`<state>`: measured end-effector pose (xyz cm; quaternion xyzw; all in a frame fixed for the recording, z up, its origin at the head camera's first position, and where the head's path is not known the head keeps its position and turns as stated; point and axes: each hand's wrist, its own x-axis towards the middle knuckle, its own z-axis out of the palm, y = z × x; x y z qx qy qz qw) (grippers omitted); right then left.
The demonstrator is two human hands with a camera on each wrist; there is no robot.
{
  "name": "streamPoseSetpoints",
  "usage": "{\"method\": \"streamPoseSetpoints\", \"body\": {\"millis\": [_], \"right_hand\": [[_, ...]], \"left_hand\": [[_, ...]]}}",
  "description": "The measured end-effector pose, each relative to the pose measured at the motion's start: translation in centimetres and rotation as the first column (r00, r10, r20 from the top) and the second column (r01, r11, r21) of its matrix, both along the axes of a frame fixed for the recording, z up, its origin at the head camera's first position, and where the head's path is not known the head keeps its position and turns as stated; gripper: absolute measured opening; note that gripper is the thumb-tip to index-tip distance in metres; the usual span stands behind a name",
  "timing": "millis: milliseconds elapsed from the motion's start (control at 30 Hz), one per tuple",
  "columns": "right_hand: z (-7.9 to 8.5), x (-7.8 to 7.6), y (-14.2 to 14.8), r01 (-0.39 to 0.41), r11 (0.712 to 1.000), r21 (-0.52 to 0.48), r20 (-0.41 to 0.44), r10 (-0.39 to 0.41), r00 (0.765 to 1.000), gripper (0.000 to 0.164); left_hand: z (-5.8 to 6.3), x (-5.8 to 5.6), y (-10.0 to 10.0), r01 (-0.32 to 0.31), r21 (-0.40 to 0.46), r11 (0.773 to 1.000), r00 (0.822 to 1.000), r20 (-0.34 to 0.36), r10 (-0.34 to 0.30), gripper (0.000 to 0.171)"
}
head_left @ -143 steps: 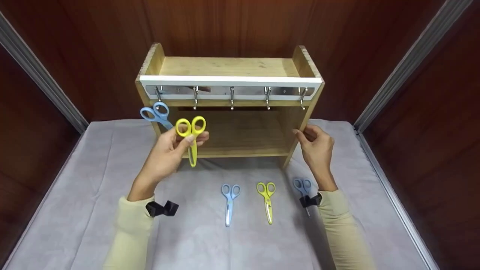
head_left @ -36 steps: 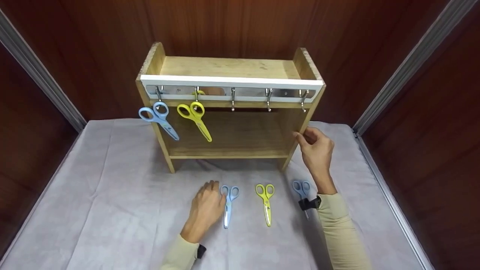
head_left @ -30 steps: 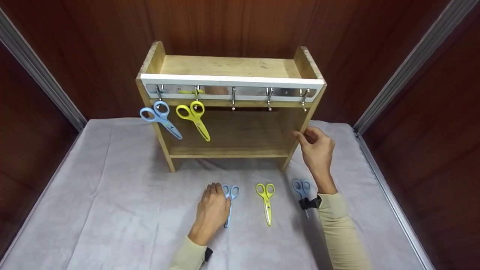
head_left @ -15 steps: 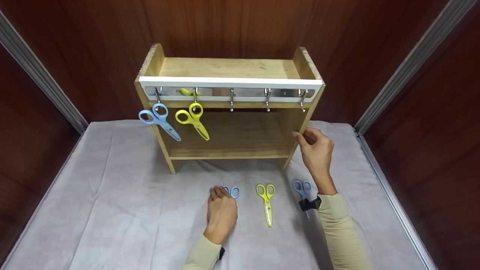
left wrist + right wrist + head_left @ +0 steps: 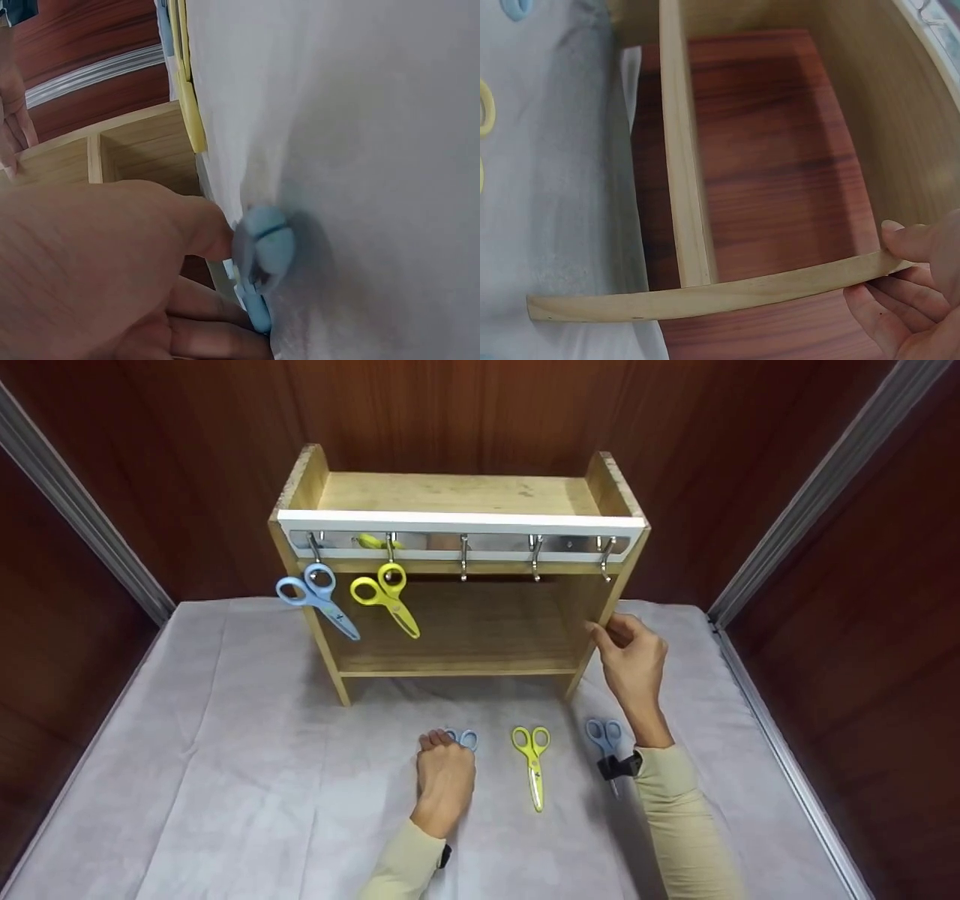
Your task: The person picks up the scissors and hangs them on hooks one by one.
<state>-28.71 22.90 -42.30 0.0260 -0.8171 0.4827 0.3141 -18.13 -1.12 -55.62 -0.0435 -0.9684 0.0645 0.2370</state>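
Note:
Over the cloth, my left hand (image 5: 445, 780) pinches a pair of blue scissors (image 5: 468, 739), covering all but the handle loops in the head view. The left wrist view shows these scissors (image 5: 271, 251) end-on between thumb and fingers, close to the cloth. My right hand (image 5: 634, 664) grips the right side panel of a wooden shelf (image 5: 457, 495), thumb on one face and fingers on the other in the right wrist view. Blue scissors (image 5: 324, 601) hang by a loop from the leftmost hook, yellow scissors (image 5: 391, 598) from the second one.
Yellow scissors (image 5: 533, 765) lie on the grey cloth (image 5: 247, 780) right of my left hand. Another blue pair (image 5: 604, 735) lies partly under my right wrist strap. Bare metal hooks (image 5: 463, 561) line the rail's middle and right. Dark wooden walls (image 5: 465, 412) enclose the area.
The yellow scissors from my left hand now hang on the second hook. That hand has come down to the cloth and taken hold of the blue scissors. My right hand stays put.

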Motion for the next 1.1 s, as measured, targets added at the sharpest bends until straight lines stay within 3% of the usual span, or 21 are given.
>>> {"method": "streamPoseSetpoints", "body": {"millis": [300, 467, 533, 600, 700, 833, 933, 1067, 1100], "right_hand": [[0.0, -0.2, 0.2, 0.0, 1.0, -0.003, -0.016, 0.0, 1.0, 0.019], [0.0, -0.2, 0.1, 0.001, 1.0, 0.003, -0.006, -0.001, 1.0, 0.019], [-0.1, -0.2, 0.2, 0.0, 1.0, 0.002, -0.007, 0.0, 1.0, 0.02], [-0.1, -0.1, 0.2, 0.002, 1.0, 0.002, -0.009, -0.002, 1.0, 0.02], [-0.2, -0.1, 0.2, 0.005, 1.0, -0.002, -0.015, -0.005, 1.0, 0.019], [-0.1, -0.1, 0.1, 0.006, 1.0, 0.002, -0.02, -0.006, 1.0, 0.02], [-0.1, -0.1, 0.0, 0.0, 1.0, 0.005, -0.016, 0.0, 1.0, 0.021], [0.0, 0.0, -0.1, 0.004, 1.0, 0.006, -0.01, -0.004, 1.0, 0.021], [0.0, 0.0, -0.1, 0.005, 1.0, 0.006, -0.008, -0.005, 1.0, 0.021]], "left_hand": [[-0.1, -0.3, -0.5, 0.069, -0.001, 0.998, 0.995, -0.071, -0.069, 0.022], [0.6, -0.1, -1.4, 0.123, 0.113, 0.986, 0.988, -0.112, -0.11, 0.013], [1.0, 0.0, -1.9, 0.157, 0.19, 0.969, 0.986, -0.085, -0.143, 0.02], [1.5, -0.1, -2.6, 0.18, 0.296, 0.938, 0.983, -0.014, -0.185, 0.024], [2.1, -0.4, -3.9, 0.174, 0.479, 0.86, 0.957, 0.124, -0.262, 0.022], [2.7, -1.3, -5.7, 0.136, 0.659, 0.74, 0.89, 0.247, -0.384, 0.019], [3.1, -2.0, -6.8, 0.119, 0.775, 0.62, 0.846, 0.247, -0.472, 0.018], [4.0, -2.6, -7.6, 0.062, 0.906, 0.419, 0.795, 0.209, -0.569, 0.025], [4.3, -2.6, -7.6, 0.047, 0.923, 0.381, 0.784, 0.203, -0.587, 0.027]]}}
